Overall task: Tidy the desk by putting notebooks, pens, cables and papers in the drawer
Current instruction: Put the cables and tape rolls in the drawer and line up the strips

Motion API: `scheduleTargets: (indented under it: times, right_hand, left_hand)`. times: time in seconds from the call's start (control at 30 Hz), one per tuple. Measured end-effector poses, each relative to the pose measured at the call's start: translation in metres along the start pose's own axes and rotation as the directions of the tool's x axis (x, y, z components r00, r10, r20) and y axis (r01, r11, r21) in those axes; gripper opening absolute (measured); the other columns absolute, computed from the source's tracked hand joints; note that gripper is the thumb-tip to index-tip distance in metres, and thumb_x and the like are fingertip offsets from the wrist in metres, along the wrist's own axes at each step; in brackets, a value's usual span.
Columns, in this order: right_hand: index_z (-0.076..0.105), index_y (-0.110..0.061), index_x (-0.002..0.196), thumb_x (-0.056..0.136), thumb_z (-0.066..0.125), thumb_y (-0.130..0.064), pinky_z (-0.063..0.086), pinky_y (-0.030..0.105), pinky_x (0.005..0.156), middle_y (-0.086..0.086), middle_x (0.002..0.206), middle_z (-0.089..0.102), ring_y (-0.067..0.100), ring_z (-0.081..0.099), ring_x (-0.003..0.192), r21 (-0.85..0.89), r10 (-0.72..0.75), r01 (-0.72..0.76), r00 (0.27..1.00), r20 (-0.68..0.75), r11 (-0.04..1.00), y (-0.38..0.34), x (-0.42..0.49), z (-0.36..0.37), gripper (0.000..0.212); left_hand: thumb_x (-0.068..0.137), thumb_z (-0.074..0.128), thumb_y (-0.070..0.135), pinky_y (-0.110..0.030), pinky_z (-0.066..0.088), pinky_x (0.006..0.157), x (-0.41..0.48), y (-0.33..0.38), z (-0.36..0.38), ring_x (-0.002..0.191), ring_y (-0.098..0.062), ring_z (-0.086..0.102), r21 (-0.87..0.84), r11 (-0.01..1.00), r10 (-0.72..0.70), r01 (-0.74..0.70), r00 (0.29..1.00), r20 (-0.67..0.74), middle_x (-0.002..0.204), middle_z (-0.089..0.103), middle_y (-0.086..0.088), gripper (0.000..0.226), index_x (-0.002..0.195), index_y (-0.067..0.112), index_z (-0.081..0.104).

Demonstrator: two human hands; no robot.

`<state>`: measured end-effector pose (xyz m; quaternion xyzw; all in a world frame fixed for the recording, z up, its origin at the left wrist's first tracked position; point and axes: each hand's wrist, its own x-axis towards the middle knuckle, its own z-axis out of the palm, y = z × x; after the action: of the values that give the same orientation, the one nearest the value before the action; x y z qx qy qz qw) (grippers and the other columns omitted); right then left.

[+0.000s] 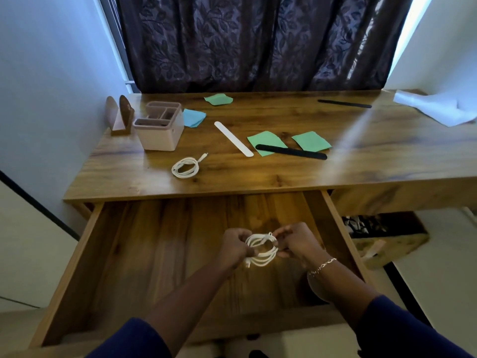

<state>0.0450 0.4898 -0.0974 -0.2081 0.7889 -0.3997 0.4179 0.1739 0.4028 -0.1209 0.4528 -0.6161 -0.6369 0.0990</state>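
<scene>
A dark leaf-patterned curtain (pixel 258 42) hung across the back, far beyond both hands, and below it the wooden desk (pixel 284 174) stretched wide. Its drawer (pixel 154 254) was pulled right out, and both hands were over its bare floor. Well beyond the right hand (pixel 296 242) and off to its right, a white sheet of paper (pixel 433 107) lay crumpled on the desk's far corner. Beyond the left hand (pixel 235 245), to its left, stood a pink desk organiser (pixel 160 135), with a wooden stand (pixel 120 117) just beside it, farther left. Ahead of the right hand lay two green paper squares (pixel 267 142) (pixel 311 140), and a flat black strip (pixel 291 152) had its left end on the left square. A flat white strip (pixel 233 138) lay ahead of the left hand. A blue paper square (pixel 193 117) sat just beside the organiser, and a third green square (pixel 219 99) lay farther back. A second coiled cable (pixel 185 167) lay ahead and left of the left hand, near the desk's front edge.

Between the hands was the coiled white cable (pixel 260 250). The left hand's fingers were curled round its left side and the right hand pinched its right side. Whether the coil touched the drawer floor was unclear. A silver chain bracelet (pixel 322 266) circled the right wrist.
</scene>
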Motion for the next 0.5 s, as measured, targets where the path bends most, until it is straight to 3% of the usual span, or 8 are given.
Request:
scheduleTargets:
  times: [0.13,0.2,0.3,0.5]
  right_hand:
    - [0.061,-0.011,0.068,0.082,0.059,0.001,0.049,0.028,0.064,0.005,0.071,0.062,0.021,0.062,0.076,-0.405,0.01,0.009,0.999,0.046,0.914,0.037,-0.013,0.008,0.019]
    - [0.067,-0.005,0.084,0.086,0.057,-0.006,0.049,0.028,0.071,0.008,0.085,0.068,0.022,0.064,0.087,-0.56,0.003,0.019,0.999,0.039,0.828,0.046,-0.018,0.013,0.01]
    - [0.064,0.0,0.101,0.088,0.054,-0.011,0.048,0.027,0.076,0.014,0.104,0.068,0.026,0.063,0.099,-0.643,-0.007,0.012,1.0,0.011,0.766,0.06,-0.021,0.018,0.02]
    - [0.059,-0.003,0.107,0.09,0.051,-0.013,0.049,0.031,0.083,0.015,0.109,0.065,0.027,0.062,0.102,-0.726,-0.007,0.033,0.999,0.038,0.686,0.074,-0.021,0.016,0.021]
  left_hand:
    - [0.072,0.065,-0.013,-0.033,0.052,0.079,-0.012,-0.036,0.014,0.1,-0.026,0.06,0.139,0.986,-0.101,0.089,0.991,0.084,0.105,0.063,-0.015,0.033,0.1,0.003,0.06]
    - [0.076,0.063,-0.009,-0.03,0.051,0.079,-0.012,-0.05,0.022,0.095,-0.02,0.059,0.243,0.965,-0.123,0.096,0.988,0.098,0.098,0.062,-0.009,0.024,0.089,0.011,0.059]
    - [0.08,0.064,0.0,-0.028,0.049,0.08,-0.009,-0.065,0.033,0.099,-0.018,0.058,0.41,0.91,-0.118,0.06,0.986,0.118,0.108,0.062,-0.008,0.026,0.104,0.01,0.061]
    - [0.081,0.064,0.007,-0.04,0.051,0.087,-0.004,-0.073,0.044,0.102,-0.025,0.061,0.607,0.789,0.002,-0.093,0.989,0.149,0.108,0.065,-0.012,0.023,0.104,0.008,0.063]
